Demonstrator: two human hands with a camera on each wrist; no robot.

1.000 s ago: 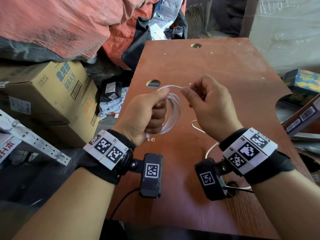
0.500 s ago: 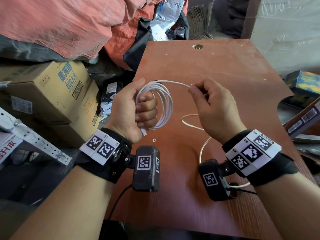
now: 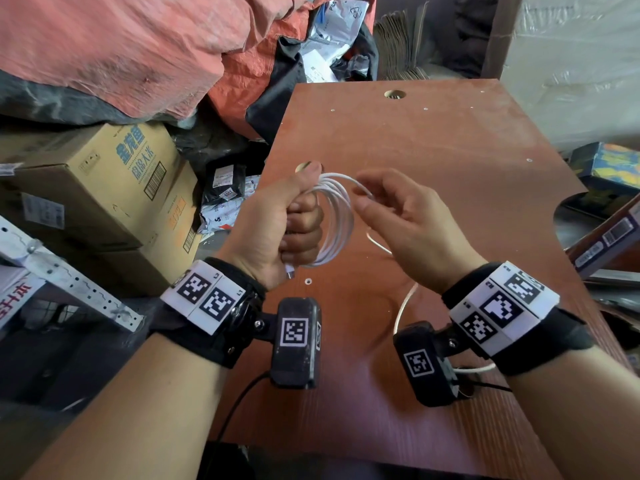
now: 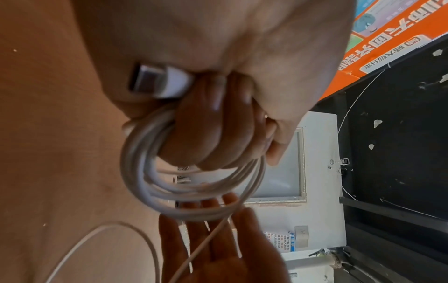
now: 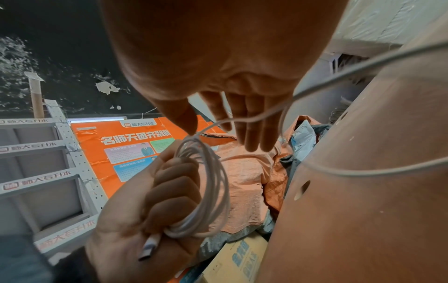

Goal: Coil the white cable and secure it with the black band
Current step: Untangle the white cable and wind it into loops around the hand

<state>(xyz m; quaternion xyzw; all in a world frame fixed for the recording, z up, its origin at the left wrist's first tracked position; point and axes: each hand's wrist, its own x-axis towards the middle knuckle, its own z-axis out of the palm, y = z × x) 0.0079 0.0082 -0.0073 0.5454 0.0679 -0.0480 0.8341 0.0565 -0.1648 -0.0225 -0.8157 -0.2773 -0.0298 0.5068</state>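
**A:** So, where's the white cable [image 3: 337, 216]?

**B:** Several loops bunched in the left hand [image 3: 277, 230], held above the brown tabletop [image 3: 450, 150]. Fingers curled tight round the bundle, thumb pressed on top of it. Coil hangs out toward 3 o'clock of the fist.

**A:** Plug end?

**B:** USB connector [image 4: 160, 81] sticks out of the heel of the fist, at 6 o'clock in the head view (clearest in the left wrist view, metal tip exposed).

**A:** Right hand [image 3: 412, 230]?

**B:** Just beside the coil at its 3 o'clock. Fingers [image 5: 254, 122] nearly straight and relaxed, thumb out. Loose strand runs across them; from the right wrist view it looks draped, not pinched.

**A:** Rest of the cable?

**B:** Free tail drops from the right hand, curves over the tabletop toward 6 o'clock and passes under the right wrist camera [image 3: 429, 365].

**A:** Black band?

**B:** Can't make it out in any view.

**A:** Surroundings?

**B:** Cardboard boxes [image 3: 104, 188] at 9 o'clock of the tabletop, orange tarp [image 3: 121, 53] at 11.
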